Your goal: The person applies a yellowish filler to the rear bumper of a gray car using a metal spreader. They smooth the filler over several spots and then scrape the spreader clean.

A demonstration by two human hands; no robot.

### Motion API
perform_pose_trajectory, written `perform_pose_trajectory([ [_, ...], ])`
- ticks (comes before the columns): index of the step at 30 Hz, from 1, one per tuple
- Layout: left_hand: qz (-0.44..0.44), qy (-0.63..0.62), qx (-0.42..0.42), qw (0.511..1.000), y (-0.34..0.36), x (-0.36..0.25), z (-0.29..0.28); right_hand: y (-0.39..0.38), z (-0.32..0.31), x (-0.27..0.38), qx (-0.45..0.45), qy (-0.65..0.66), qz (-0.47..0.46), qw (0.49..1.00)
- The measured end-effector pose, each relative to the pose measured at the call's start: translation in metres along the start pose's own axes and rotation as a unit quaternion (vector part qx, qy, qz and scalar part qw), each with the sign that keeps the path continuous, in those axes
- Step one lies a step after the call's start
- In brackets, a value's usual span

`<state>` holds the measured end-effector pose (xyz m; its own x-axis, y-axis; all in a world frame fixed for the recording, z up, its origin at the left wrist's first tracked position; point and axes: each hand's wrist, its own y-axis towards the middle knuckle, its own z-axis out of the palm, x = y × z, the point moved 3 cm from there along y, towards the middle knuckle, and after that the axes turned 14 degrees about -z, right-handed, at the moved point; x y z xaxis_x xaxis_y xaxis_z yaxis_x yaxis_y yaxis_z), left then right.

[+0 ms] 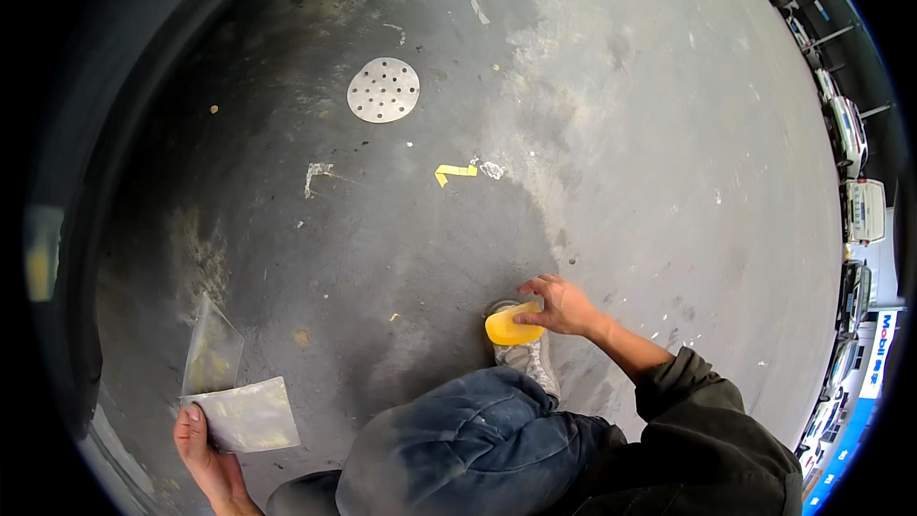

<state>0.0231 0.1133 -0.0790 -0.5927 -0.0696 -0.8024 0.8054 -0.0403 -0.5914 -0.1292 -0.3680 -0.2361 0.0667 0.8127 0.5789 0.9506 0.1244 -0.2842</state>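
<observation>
At the lower left my left hand (205,454) grips a pale, thin rectangular sheet (244,416) with yellowish smears, thumb on its near corner. A second translucent sheet (210,349) sits just behind it, smeared too; whether they touch is unclear. My right hand (564,306) holds a yellow, rounded, flattish object (508,327) between curled fingers, over my grey shoe (525,368). My bent knee (420,435) in dark jeans is between my hands.
On the grey floor (650,134) lie a round perforated pad (384,88), yellow tape (456,171) and pale scraps (478,2). A dark curved edge (94,248) runs along the left. Parked vehicles (848,134) and a signboard (879,354) line the far right.
</observation>
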Motion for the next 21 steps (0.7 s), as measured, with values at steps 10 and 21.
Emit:
perform_pose_trajectory([
  [10, -0.001, 0.057, 0.019, 0.998, 0.008, -0.023, 0.068, -0.018, 0.028, -0.009, -0.077, 0.278, 0.073, 0.955],
  [21, 0.004, 0.064, -0.024, 0.998, 0.003, -0.014, 0.086, 0.021, 0.004, 0.024, -0.194, 0.591, 0.068, 0.780],
])
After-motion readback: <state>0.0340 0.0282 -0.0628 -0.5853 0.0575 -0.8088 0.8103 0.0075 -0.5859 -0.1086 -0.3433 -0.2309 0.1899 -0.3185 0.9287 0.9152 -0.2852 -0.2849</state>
